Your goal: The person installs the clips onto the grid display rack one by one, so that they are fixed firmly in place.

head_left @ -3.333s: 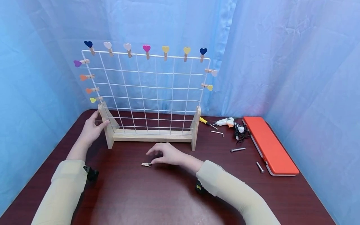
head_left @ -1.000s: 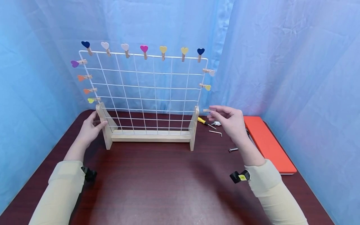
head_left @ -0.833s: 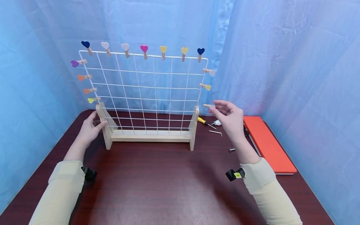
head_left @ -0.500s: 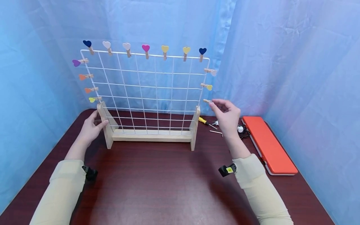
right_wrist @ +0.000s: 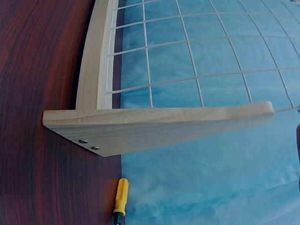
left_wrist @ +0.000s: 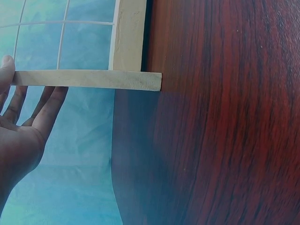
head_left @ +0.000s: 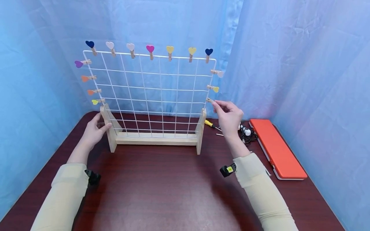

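Note:
A white wire grid (head_left: 180, 58) stands upright in a pale wooden stand (head_left: 156, 141). Heart-topped clothespins in several colours line its top and both sides, among them a magenta one (head_left: 150, 48). My left hand (head_left: 93, 132) holds the stand's left side panel; in the left wrist view the thumb lies on one face and the fingers on the other. At the grid's right edge, below the yellow heart (head_left: 216, 89), my right hand (head_left: 230, 119) pinches a small wooden clothespin (head_left: 209, 100), its tip right at the side wire. The fingers hide its heart end.
A yellow-handled screwdriver (head_left: 208, 123) lies behind the stand's right panel (right_wrist: 154, 123). Farther right on the dark red table (head_left: 162, 192) are a black cord with a white part (head_left: 247, 132) and a long orange-red case (head_left: 277, 149). Blue curtains (head_left: 318, 80) surround the table.
My right hand picked up the clothespin from the table in front of the stand, carried it right and up, then moved left to the grid's right edge. The left hand stayed on the panel.

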Motion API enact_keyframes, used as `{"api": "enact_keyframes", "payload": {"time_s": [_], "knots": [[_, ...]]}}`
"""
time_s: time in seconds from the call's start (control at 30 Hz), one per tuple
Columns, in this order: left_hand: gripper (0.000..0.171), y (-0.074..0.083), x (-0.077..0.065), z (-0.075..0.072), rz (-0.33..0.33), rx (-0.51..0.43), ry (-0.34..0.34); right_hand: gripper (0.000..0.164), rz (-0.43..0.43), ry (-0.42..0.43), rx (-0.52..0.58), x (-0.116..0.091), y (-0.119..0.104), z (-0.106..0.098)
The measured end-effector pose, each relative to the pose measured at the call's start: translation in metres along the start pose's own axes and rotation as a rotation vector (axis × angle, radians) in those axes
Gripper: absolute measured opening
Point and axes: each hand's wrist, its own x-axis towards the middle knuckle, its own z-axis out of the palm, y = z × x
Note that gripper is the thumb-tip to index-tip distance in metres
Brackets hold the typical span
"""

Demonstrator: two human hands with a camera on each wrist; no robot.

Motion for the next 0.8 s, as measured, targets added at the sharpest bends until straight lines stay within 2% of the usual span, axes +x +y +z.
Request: {"api": "enact_keyframes", "payload": {"time_s": [0.3,0.47,0.63,0.8], "knots": [[0.061,-0.001,0.003,0.003,0.010,0.003,-0.004,0.017,0.004,-0.029,-0.023,-0.002,0.002,0.002],[0.062,-0.001,0.002,0.004,0.014,0.003,-0.004,0.021,0.063,-0.104,-0.002,0.000,0.004,-0.003],[0.062,-0.004,0.001,0.004,0.016,0.006,0.004,0.030,0.165,-0.169,0.032,0.004,0.003,-0.014],[0.062,-0.005,0.001,0.002,0.051,0.056,0.047,0.031,0.168,-0.199,-0.041,0.006,-0.001,-0.033]]}}
